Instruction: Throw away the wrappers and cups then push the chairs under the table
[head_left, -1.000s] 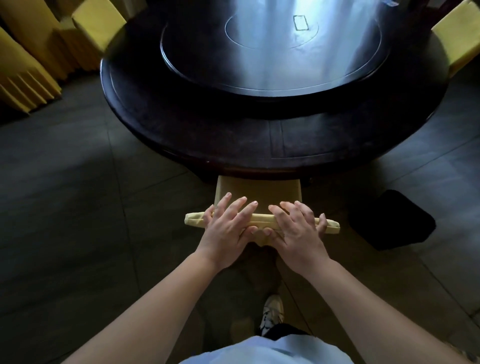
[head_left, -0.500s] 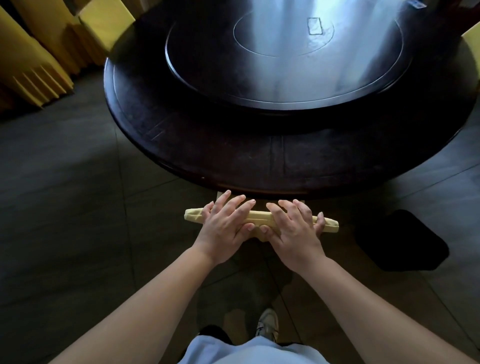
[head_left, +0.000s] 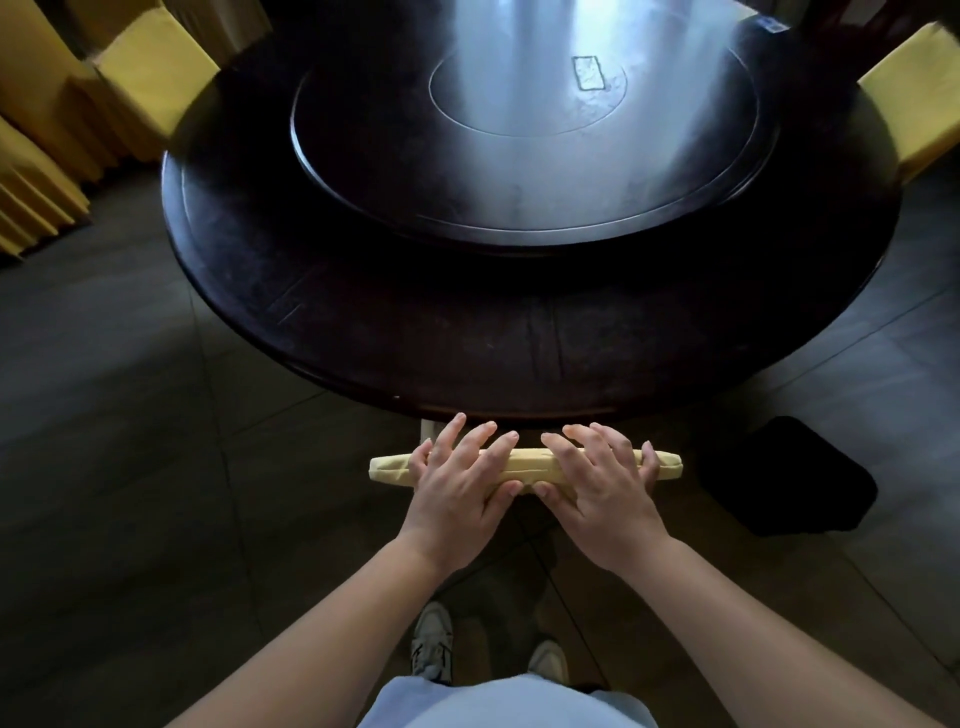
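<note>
Chair (head_left: 524, 461) at 6 o'clock of counter (head_left: 467, 338).
Likely light, stiff; left hand (head_left: 457, 483) and right hand (head_left: 602, 483) lay flat, fingers spread, atop its back.

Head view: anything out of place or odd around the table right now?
Two small things. A flat rectangular slip lies on the turntable; what it is I cannot tell. A dark bulky object sits on the floor, right of the chair. Nothing looks spilled or damaged.

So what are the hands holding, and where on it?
The left hand and right hand rest on the top edge of the yellow chair back, fingers straight, not gripping.
</note>
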